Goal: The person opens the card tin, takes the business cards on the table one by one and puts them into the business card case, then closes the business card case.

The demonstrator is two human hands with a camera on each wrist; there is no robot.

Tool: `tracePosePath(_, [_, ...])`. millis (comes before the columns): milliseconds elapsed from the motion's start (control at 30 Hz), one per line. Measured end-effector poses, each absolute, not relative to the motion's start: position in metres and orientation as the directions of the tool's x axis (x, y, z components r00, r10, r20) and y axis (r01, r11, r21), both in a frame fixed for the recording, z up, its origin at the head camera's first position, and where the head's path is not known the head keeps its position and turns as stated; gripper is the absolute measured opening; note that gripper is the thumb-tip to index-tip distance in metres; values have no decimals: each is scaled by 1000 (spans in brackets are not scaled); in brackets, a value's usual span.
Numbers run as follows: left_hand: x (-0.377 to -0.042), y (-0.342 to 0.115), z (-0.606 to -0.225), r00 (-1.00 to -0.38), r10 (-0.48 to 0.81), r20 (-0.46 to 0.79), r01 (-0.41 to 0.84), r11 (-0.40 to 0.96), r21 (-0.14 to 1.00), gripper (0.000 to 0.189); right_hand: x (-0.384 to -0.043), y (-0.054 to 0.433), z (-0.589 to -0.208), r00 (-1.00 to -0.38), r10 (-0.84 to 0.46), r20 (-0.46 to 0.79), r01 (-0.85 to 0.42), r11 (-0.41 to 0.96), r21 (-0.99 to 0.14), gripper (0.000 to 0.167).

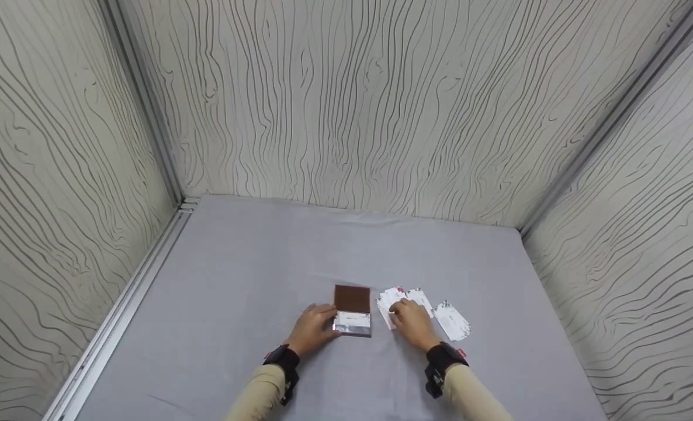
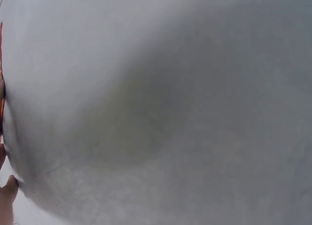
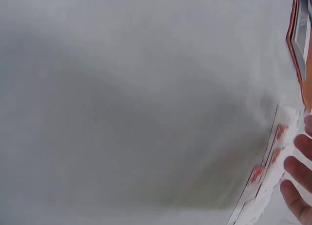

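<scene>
Left hand: clamped on unfolded brown rectangular case | Right hand: fingers apart, over overlapping white printed cards

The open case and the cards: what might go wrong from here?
The overlapping cards might come up together, or slide apart, under the right hand. The case could shift or turn, as the left hand seems to steady only its left side.
</scene>
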State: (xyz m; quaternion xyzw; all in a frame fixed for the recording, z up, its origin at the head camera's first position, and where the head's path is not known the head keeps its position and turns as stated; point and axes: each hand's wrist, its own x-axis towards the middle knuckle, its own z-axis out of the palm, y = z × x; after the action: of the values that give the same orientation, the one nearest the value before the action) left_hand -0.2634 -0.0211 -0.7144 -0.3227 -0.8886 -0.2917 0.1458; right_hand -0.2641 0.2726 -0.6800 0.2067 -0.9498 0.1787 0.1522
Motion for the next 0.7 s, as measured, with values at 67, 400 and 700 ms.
tracePosePath(67, [-262, -21, -713, -753, 486, 443, 654, 623, 429, 48, -263, 282, -679, -874, -310, 375, -422, 865, -269, 7])
tracePosePath(400, [-263, -21, -714, -759, 480, 441, 649, 621, 439, 48, -253, 331, -673, -910, -178, 375, -279, 931, -234, 9])
tracePosePath(700, [-263, -21, -714, -767, 475, 430, 639, 623, 451, 47, -241, 372, -674, -977, -48, 208, -103, 960, -261, 37])
